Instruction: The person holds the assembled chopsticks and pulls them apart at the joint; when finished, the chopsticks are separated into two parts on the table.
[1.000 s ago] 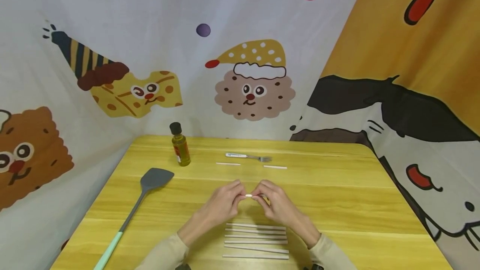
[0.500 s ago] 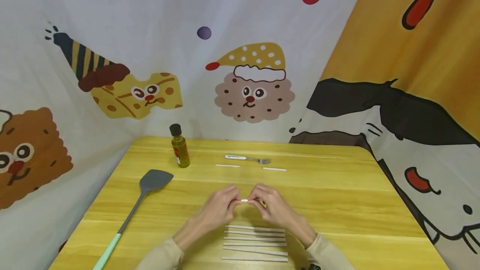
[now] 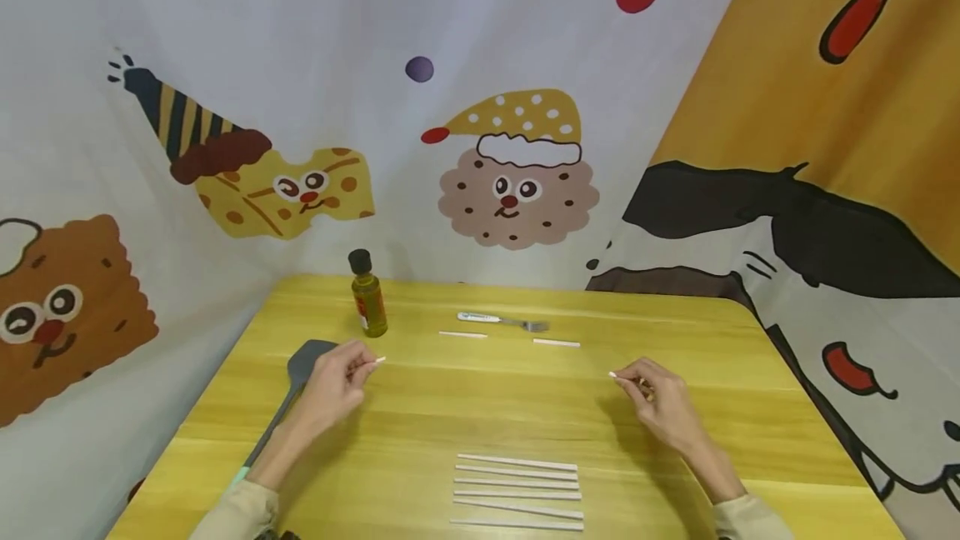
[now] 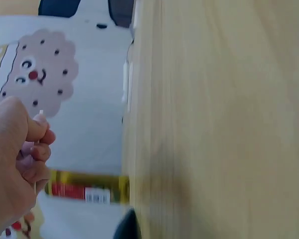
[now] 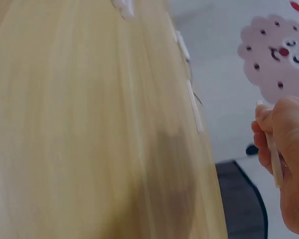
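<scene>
My left hand [image 3: 337,386] is raised near the spatula's head and pinches a short piece of thin white stick [image 3: 380,359], its tip poking past the fingers. Out to the right, my right hand [image 3: 663,402] pinches another short white stick piece [image 5: 274,162], most of it lying along the palm in the right wrist view. Between the hands, closer to the person, several long thin white sticks [image 3: 517,483] lie in rough parallel rows. Farther back on the table rest two shorter pieces, a left one [image 3: 462,334] and a right one [image 3: 557,343].
A fork [image 3: 502,322] with a white handle lies behind the short pieces. An oil bottle [image 3: 370,302] with a black cap stands at the back left. The grey spatula [image 3: 302,361] lies partly under the left forearm. A printed curtain [image 3: 517,23] hangs behind the wooden table [image 3: 487,407].
Both hands were together at the middle, gripping one white stick between them. They have now moved far apart, left and right, each with a separate piece.
</scene>
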`<state>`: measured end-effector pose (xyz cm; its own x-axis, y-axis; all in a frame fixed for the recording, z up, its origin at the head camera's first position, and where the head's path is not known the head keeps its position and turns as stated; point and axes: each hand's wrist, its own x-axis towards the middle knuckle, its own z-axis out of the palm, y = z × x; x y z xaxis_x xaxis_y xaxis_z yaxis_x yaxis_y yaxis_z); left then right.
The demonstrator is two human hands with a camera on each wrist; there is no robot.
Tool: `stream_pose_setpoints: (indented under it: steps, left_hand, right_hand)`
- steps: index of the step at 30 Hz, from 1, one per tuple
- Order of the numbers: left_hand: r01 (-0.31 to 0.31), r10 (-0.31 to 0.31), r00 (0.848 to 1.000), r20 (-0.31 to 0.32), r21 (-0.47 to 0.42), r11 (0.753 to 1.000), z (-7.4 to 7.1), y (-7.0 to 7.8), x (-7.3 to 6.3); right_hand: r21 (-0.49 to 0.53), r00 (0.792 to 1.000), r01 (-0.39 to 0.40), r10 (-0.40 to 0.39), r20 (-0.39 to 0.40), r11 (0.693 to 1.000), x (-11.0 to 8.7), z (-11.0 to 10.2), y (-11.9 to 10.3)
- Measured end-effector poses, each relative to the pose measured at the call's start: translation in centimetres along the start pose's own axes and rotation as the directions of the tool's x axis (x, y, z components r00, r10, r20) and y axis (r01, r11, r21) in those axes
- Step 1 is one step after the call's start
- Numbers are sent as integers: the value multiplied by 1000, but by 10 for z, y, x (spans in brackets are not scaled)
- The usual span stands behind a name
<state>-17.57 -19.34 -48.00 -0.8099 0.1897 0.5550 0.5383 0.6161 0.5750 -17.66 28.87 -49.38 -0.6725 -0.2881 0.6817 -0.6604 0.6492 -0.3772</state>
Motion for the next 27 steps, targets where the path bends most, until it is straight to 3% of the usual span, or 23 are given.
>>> stream_pose_setpoints:
  steps: [3, 7, 11, 15, 19, 27]
  left_hand:
    - [-16, 21, 994, 109, -52, 999, 3, 0, 9]
    - [17, -5, 980, 201, -57, 998, 18, 8, 14]
    - [9, -6, 975, 223, -10, 1000, 26, 12, 18]
    - [-15, 11, 981, 196, 19, 1000, 32, 11, 24]
    - [-4, -9, 980, 197, 65, 998, 40, 11, 35]
    - [-5, -22, 962, 272, 99, 995, 67, 5, 63]
  right_hand:
    - [7, 997, 22, -22, 78, 1000, 2, 4, -1]
    - [60, 994, 46, -52, 96, 997, 4, 17, -8]
    - [37, 993, 40, -44, 110, 999, 3, 21, -7]
    - [-31, 992, 4, 0, 126, 1000, 6, 22, -2]
    - [-51, 989, -33, 40, 142, 998, 16, 25, 1]
    - [-77, 964, -162, 175, 199, 984, 39, 37, 10]
